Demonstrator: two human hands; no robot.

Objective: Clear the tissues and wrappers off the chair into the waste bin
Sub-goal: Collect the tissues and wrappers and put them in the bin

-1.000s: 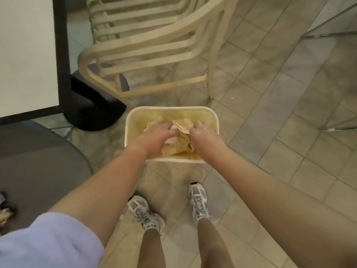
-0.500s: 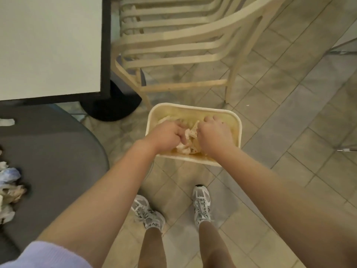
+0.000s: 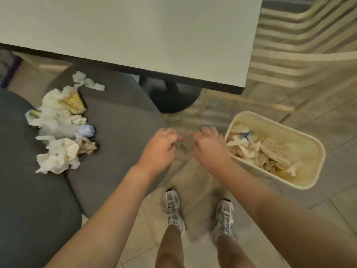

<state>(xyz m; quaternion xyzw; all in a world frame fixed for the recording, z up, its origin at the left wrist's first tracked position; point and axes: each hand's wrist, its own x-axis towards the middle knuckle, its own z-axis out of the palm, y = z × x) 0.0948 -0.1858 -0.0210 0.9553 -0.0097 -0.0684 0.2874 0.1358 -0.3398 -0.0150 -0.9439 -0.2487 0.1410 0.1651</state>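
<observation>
Both my hands hang empty between the grey chair (image 3: 116,120) and the cream waste bin (image 3: 301,182): my left hand (image 3: 159,147) over the seat's right edge, my right hand (image 3: 210,147) just beside the bin's rim, fingers loosely curled on nothing. Crumpled tissues (image 3: 56,149) and a yellow-printed wrapper (image 3: 72,101) lie heaped toward the seat's left edge. More tissues sit in the bin.

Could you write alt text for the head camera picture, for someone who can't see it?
Two empty hands, left hand and right hand, hover between a grey chair heaped with crumpled tissues and wrappers and a cream waste bin holding paper scraps, beside a white table.
</observation>
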